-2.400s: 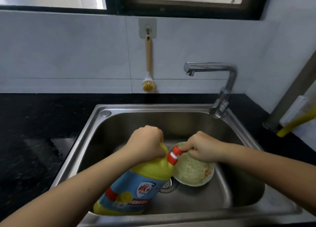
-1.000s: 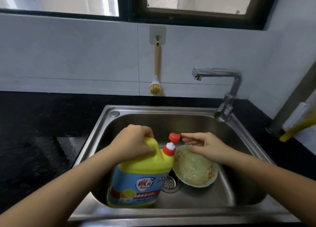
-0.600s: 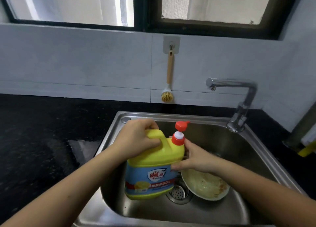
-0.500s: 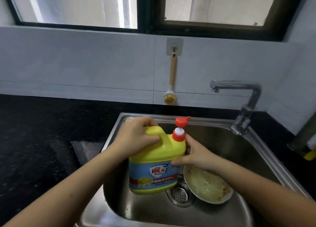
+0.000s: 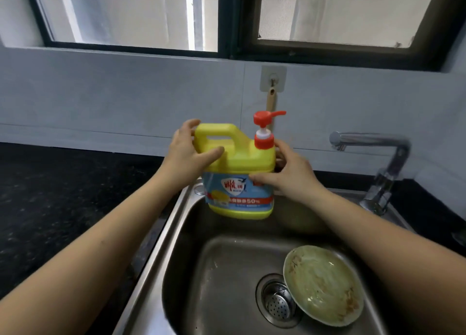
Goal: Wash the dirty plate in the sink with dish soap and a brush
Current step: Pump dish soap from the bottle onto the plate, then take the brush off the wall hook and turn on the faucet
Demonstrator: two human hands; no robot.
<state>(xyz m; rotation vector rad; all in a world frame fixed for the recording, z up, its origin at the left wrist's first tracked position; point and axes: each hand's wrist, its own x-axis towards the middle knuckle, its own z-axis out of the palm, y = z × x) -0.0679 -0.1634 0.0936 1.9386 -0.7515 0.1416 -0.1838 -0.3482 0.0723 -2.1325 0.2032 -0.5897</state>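
A yellow dish soap jug (image 5: 239, 163) with a red pump and blue label hangs upright above the sink's back left corner. My left hand (image 5: 187, 155) grips it at the handle side. My right hand (image 5: 290, 173) presses against its right side. The dirty pale green plate (image 5: 322, 284) lies tilted in the steel sink (image 5: 176, 233), right of the drain (image 5: 277, 302). The brush handle (image 5: 271, 100) hangs from a wall hook; the jug hides its bristles.
A chrome faucet (image 5: 378, 158) stands at the sink's back right, spout pointing left. Black stone counter (image 5: 63, 196) runs along the left and behind the sink. A tiled wall and a dark-framed window (image 5: 227, 19) are behind.
Both hands have lifted the jug up and back, out of the sink basin toward the back left corner. The right hand left the pump and moved to the jug's side.
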